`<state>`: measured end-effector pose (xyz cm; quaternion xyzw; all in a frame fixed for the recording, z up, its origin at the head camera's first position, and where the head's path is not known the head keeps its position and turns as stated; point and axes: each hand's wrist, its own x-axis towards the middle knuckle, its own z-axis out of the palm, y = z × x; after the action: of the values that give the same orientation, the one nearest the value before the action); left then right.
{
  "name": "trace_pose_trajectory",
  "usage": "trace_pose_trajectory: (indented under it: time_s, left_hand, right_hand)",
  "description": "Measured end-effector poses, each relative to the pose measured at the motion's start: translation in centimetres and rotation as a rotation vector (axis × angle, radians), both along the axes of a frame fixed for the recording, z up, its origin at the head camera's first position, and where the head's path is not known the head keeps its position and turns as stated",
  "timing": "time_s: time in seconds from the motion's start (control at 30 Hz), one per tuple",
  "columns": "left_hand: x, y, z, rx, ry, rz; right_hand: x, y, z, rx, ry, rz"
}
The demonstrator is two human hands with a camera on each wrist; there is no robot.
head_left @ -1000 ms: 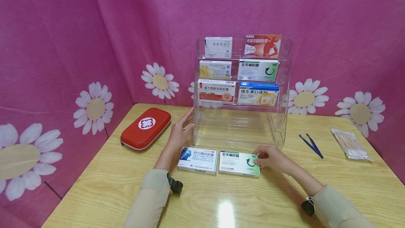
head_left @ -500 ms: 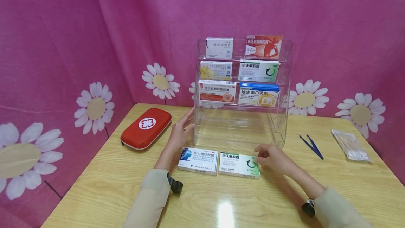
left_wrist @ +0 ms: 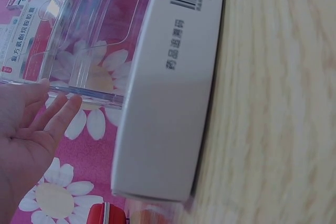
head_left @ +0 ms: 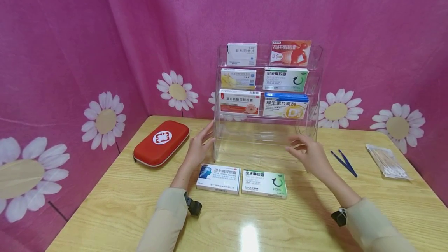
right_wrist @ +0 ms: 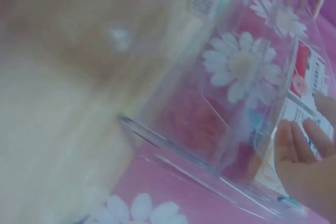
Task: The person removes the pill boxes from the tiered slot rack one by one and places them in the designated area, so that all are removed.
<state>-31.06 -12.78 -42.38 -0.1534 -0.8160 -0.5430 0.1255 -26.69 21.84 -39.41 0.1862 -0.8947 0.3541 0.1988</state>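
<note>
A clear acrylic tiered rack (head_left: 253, 140) stands on the table, with medicine boxes on its upper three tiers. My left hand (head_left: 198, 147) touches the rack's left side with extended fingers; in the left wrist view the fingertips (left_wrist: 73, 102) lie at its edge. My right hand (head_left: 310, 154) is raised by the rack's lower right part, fingers loosely bent, holding nothing. Flat on the table before the rack lie a white-and-blue medicine box (head_left: 218, 179) and, to its right, a white-and-green medicine box (head_left: 264, 184).
Left of the rack lies a red zipped first-aid case (head_left: 161, 143). Blue tweezers (head_left: 345, 163) and a clear packet of cotton swabs (head_left: 387, 161) are on the right. A pink flowered curtain (head_left: 175, 18) hangs behind the wooden table (head_left: 112, 209).
My right hand has let go of the white-and-green box and moved up and to the right, toward the rack. The box stays flat on the table. My left hand keeps its place.
</note>
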Motion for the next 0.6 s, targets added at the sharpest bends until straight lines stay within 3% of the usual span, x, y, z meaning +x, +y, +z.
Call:
trace_pose_trajectory:
  time_s: [0.2, 0.5, 0.6]
  left_hand:
    - [0.0, -0.1, 0.0, 0.008, -0.005, -0.004]
    - [-0.1, 0.0, 0.0, 0.005, -0.024, 0.002]
    - [0.0, 0.0, 0.0, 0.002, -0.026, 0.002]
  right_hand:
    - [-1.5, 0.2, 2.1, -0.032, 0.207, -0.076]
    - [-4.1, 0.6, 4.7, 0.000, 0.393, -0.160]
    - [-4.8, 0.9, 5.4, 0.023, 0.412, -0.170]
